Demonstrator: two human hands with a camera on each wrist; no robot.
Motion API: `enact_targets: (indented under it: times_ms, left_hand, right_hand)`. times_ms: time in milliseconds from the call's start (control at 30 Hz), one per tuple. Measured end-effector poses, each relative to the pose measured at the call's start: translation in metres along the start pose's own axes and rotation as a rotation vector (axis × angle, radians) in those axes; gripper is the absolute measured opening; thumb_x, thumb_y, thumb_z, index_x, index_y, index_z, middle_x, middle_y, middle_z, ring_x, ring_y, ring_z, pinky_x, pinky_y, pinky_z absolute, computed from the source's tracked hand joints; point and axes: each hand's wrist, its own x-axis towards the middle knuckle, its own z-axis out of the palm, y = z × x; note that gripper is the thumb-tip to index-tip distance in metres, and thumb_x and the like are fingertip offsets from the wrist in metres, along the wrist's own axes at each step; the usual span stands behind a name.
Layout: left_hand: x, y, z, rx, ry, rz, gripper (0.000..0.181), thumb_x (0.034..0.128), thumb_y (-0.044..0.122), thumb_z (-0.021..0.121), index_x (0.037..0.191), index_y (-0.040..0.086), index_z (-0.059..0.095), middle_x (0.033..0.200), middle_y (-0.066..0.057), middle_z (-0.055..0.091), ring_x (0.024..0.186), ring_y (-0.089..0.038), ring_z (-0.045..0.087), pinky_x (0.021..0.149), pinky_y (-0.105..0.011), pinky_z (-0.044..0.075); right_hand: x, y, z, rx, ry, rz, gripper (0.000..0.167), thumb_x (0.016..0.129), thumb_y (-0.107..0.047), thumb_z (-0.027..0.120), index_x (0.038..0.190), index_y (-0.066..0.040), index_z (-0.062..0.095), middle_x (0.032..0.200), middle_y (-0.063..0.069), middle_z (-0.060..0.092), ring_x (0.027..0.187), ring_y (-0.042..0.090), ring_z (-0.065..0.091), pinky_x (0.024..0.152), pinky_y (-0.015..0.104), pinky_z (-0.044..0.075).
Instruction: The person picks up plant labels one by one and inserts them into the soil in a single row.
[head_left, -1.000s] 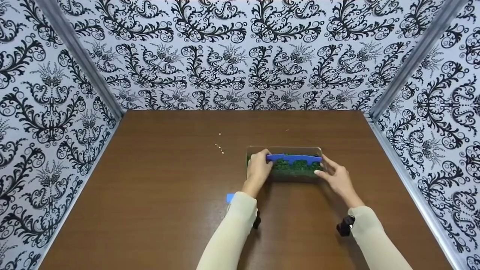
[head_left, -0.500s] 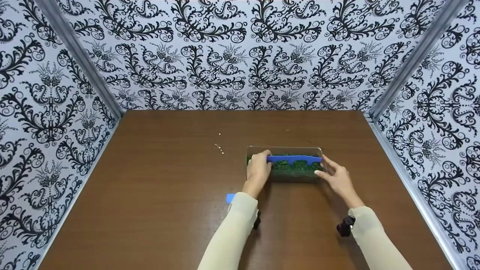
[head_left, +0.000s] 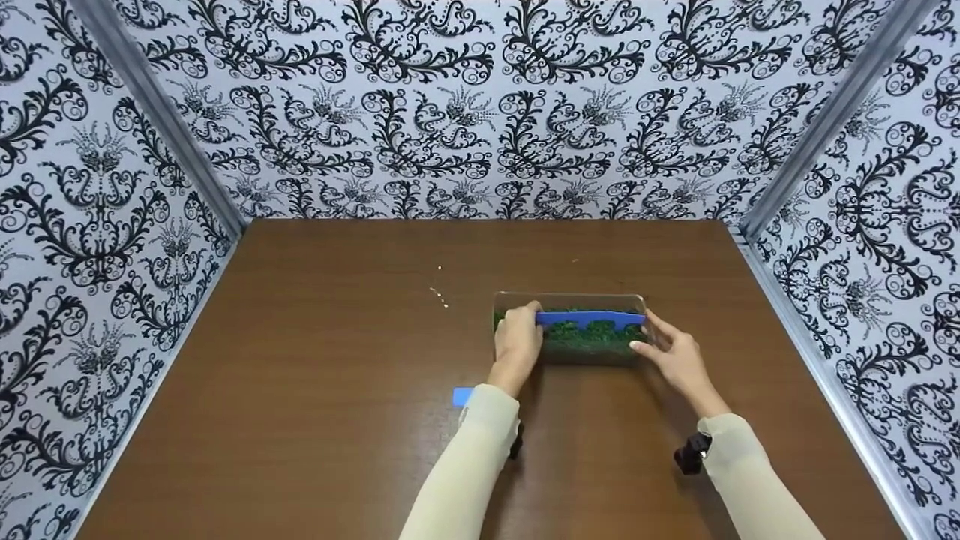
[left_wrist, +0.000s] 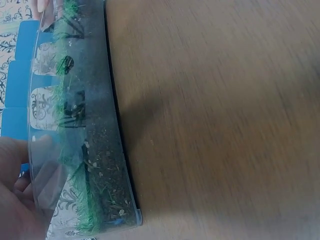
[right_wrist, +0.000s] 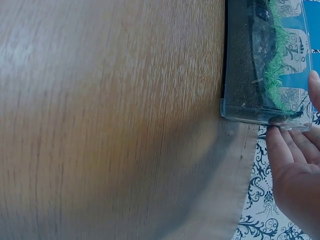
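Currently, I watch two hands working at one clear box [head_left: 592,354] on the one brown table [head_left: 337,337]: my left hand [head_left: 517,339] grips the single blue strip [head_left: 589,318] over the green grass [head_left: 600,331] inside, while my right hand [head_left: 681,358] rests fairly straight fingers against the box's right end. One small blue piece [head_left: 461,396] shows beside the left sleeve [head_left: 472,450].

White scroll-patterned walls [head_left: 480,112] edge a brown table [head_left: 315,337].
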Motion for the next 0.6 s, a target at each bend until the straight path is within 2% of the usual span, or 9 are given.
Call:
enact_targets:
  times_ms: [267,600]
  left_hand:
    - [0.0019,0.0007,0.0023,0.036,0.027,-0.010,0.020,0.0950,0.015,0.068,0.114,0.020,0.072,0.104,-0.005,0.077,0.084,-0.025,0.075,0.071,-0.037,0.060]
    - [0.0022,0.0014,0.0031,0.032,0.011,-0.029,0.023,0.0967,0.014,0.065,0.117,0.020,0.072,0.105,-0.004,0.077,0.081,-0.022,0.074,0.070,-0.036,0.060]
  right_hand:
    - [-0.0010,0.0000,-0.0002,0.026,-0.010,-0.013,0.070,0.095,-0.024,0.069,0.154,-0.008,0.035,0.151,0.021,0.043,0.138,0.035,0.047,0.095,0.010,0.047]
    - [-0.0006,-0.0007,0.0001,0.048,-0.011,-0.013,0.067,0.095,-0.020,0.069,0.153,-0.009,0.037,0.151,0.023,0.043,0.138,0.036,0.047,0.091,0.004,0.044]
